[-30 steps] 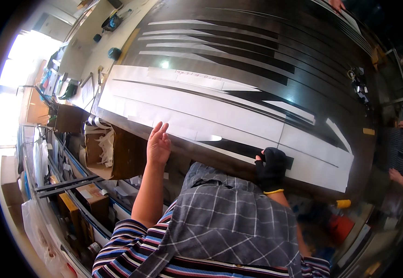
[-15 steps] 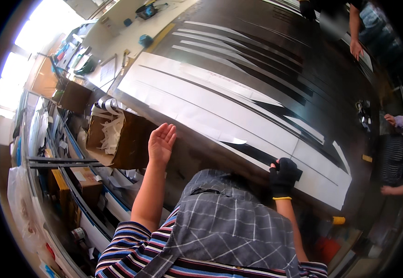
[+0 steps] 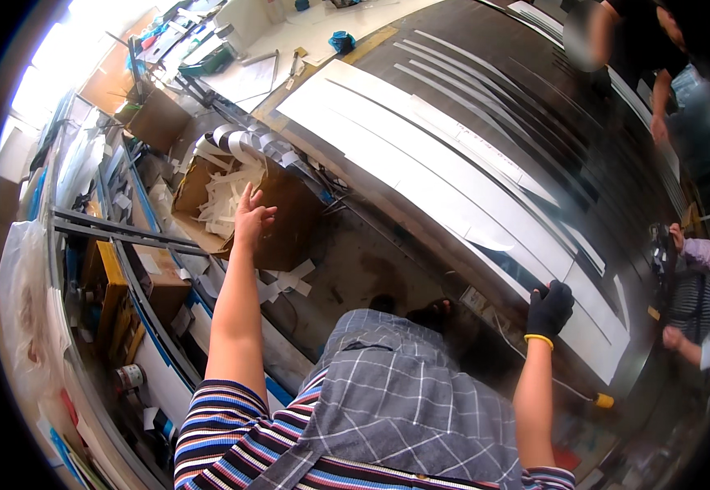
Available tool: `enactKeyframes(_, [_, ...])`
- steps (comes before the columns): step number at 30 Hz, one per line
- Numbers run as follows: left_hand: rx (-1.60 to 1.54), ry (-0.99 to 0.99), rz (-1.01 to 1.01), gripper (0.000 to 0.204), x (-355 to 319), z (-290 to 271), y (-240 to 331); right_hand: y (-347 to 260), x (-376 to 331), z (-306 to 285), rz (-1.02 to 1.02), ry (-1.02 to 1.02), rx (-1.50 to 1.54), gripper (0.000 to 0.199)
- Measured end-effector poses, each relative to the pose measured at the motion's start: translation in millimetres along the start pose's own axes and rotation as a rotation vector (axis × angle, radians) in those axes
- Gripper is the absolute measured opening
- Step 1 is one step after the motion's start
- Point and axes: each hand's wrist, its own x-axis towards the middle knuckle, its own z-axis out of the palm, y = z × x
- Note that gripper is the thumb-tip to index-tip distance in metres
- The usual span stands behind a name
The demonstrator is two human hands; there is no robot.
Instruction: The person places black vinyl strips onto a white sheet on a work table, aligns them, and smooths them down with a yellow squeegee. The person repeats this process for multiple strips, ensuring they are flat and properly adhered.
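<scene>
1. While both forearms reach forward in the head view, the bare left hand (image 3: 253,219) hangs before the mouth of a cardboard box (image 3: 294,216), fingers apart and nothing visible between them.
2. Whitish scraps (image 3: 223,200) fill that box, which stands beside the dark desk (image 3: 461,20); whether the fingertips touch them, I cannot tell.
3. At the desk's near edge, the right hand (image 3: 549,309), in a black glove with a yellow cuff, is curled over the long white sheets (image 3: 420,171); whether it grips anything, I cannot tell.
4. Those sheets lie lengthwise along the near side of the desk, with narrow pale strips (image 3: 453,69) beyond them.
5. Small marks like writing run along a white strip (image 3: 486,143) next to the sheets, too faint to read.
6. At lower left, a can (image 3: 130,377) bears a label, its print also unclear.
7. Across the desk stands a person in a dark top (image 3: 637,49).
</scene>
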Motion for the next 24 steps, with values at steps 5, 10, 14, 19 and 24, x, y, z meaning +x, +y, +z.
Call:
enactKeyframes(5, [0.425,-0.057,0.293,0.06,48.7,-22.5,-36.8,8.7,5.5,16.5,0.072,-0.025,-0.04,0.036])
enactKeyframes(10, [0.684,-0.258,0.44,0.027,-40.5,143.8,8.5,16.6,-10.3,21.7,-0.019,0.185,0.101,0.022])
enactKeyframes(14, [0.921,-0.579,0.628,0.025,-120.7,286.2,5.5,12.6,-10.7,26.9,-0.028,0.236,0.264,0.019])
enactKeyframes(19, [1.118,-0.644,0.788,0.036,-178.9,392.3,-18.8,-22.1,-4.9,15.2,-0.019,0.071,0.392,0.019])
enactKeyframes(24, [1.138,-0.506,0.831,0.021,-159.5,407.5,-45.7,-21.7,-5.7,24.8,-0.029,0.027,0.474,0.02])
